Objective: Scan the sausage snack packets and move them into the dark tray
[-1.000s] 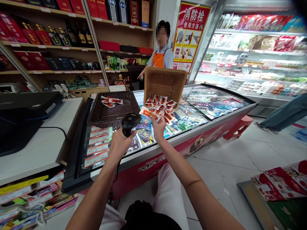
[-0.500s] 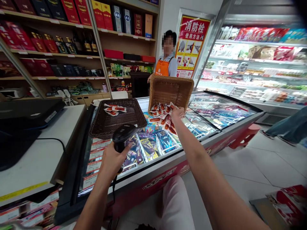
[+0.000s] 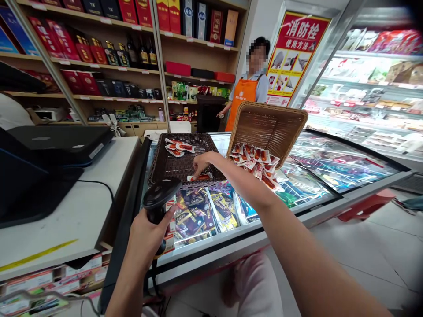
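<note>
Chest freezer [image 3: 317,200] with sliding glass lid, taken here as the landmark. To its left stands the white counter [image 3: 82,198], bearing a black register [image 3: 49,154] whose cable runs over the countertop. Behind the freezer, a person in an orange apron [image 3: 244,94] stands before the wooden shelves [image 3: 109,53] of boxed goods; on the freezer's far right side runs a refrigerated display case [image 3: 373,83].

On the freezer lid, toward its left end, rests the dark wicker basket [image 3: 172,165], lying flat. Just to the right of it on the lid, the light wicker basket [image 3: 269,127] is tipped up on its edge, and a heap of red-and-white snack packets [image 3: 256,160] spills from its mouth onto the glass. Several packets [image 3: 178,147] lie at the dark basket's far end.

My right hand [image 3: 201,164] reaches across the lid into the near right part of the dark basket, fingers pinched on one snack packet [image 3: 200,177], which lies low against the basket's floor at my fingertips; whether it touches the weave I cannot tell.

My left hand [image 3: 145,233] is at the freezer's near left corner, wrapped closed around the grip of the black barcode scanner [image 3: 160,198], whose head points toward the dark basket. The packet lies well forward of this hand.
</note>
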A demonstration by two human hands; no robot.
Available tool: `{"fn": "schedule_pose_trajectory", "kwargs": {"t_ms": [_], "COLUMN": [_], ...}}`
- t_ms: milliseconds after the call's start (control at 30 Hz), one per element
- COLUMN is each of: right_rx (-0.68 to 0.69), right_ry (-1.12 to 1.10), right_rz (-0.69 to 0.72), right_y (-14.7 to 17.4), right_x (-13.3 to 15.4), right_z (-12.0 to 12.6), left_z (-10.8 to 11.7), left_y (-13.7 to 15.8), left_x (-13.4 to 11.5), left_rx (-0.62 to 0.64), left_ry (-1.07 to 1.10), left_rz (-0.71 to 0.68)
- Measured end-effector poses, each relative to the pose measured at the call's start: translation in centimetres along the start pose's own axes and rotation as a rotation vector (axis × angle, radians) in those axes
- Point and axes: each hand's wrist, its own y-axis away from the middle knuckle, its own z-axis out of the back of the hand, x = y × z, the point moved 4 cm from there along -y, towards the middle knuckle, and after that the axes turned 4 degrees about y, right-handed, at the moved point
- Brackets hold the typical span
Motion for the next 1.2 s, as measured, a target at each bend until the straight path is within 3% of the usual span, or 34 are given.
{"fn": "schedule_pose_trajectory", "kwargs": {"t_ms": [133, 233, 367, 567, 733, 900, 1200], "right_rx": [0.329, 0.332, 0.198, -0.144, -0.362, -0.528, -0.786], "right_ry": [0.198, 0.198, 0.038, -0.467, -0.838, -1.076, -1.096], "right_rz": [0.003, 0.051, 0.047, -0.043, -0.146, -0.185, -0.102], "right_y": [0.9, 2.9, 6.1, 11.7, 16.2, 20.1, 25.3], "right_x": [-0.2, 0.3, 1.6, 2.5, 2.3, 2.0, 1.3], "right_z": [-2.6, -1.2, 2.2, 4.7, 4.5, 3.6, 1.3], "left_z": [0.4, 0.5, 0.4, -0.4, -1.6, -2.1, -3.9], "left_y": [-0.4, -0.3, 0.4, 2.3, 4.0, 5.7, 6.9], "left_x": [0.9, 0.8, -0.4, -2.2, -3.5, -4.7, -5.6], "left_rx": [0.016, 0.009, 0.022, 0.081, 0.113, 0.102, 0.093], "left_ry": [0.016, 0.023, 0.009, 0.023, 0.024, 0.05, 0.015], "left_rz": [0.038, 0.045, -0.006, -0.033, -0.093, -0.123, -0.147]}}
